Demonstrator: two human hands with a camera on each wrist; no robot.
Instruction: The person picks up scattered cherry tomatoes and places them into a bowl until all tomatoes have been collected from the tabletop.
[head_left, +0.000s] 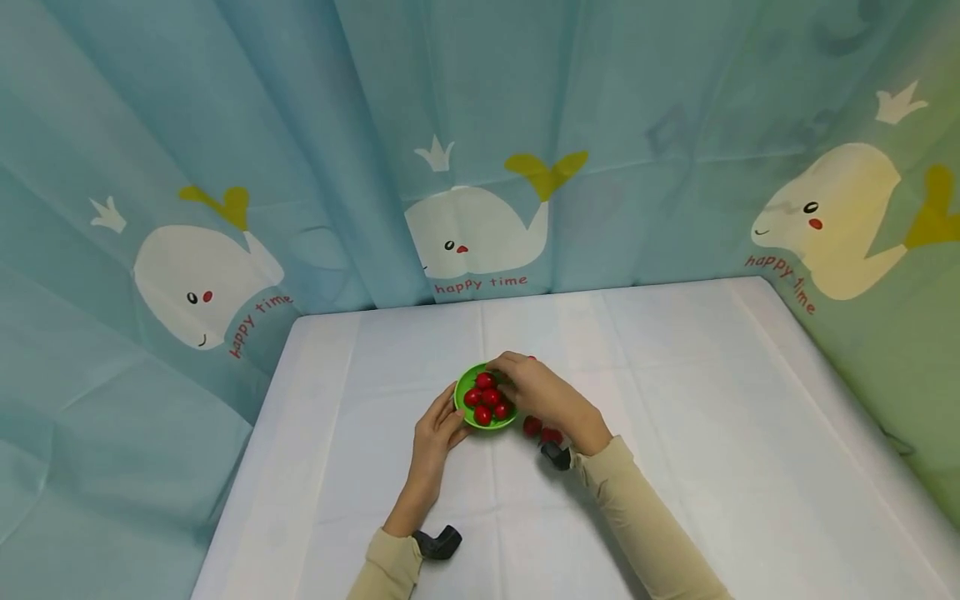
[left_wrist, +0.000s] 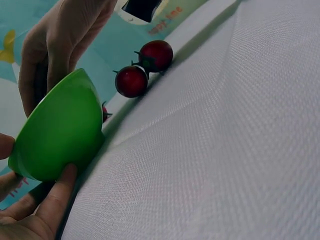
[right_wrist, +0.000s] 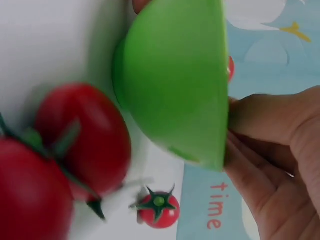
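Observation:
A small green bowl stands on the white table with several red cherry tomatoes in it. My left hand holds the bowl from the left, thumb near the rim and fingers against the side and underside. From the right, my right hand reaches over the rim with fingertips dipping inside, close to the tomatoes. The right wrist view shows its thumb and fingers at the rim, their tips hidden by the bowl; I cannot tell whether they pinch a tomato.
Two loose tomatoes with green stems lie on the table right of the bowl, under the right forearm. Another tomato lies farther back, mostly behind the right hand in the head view. A blue whale-print curtain hangs behind the table.

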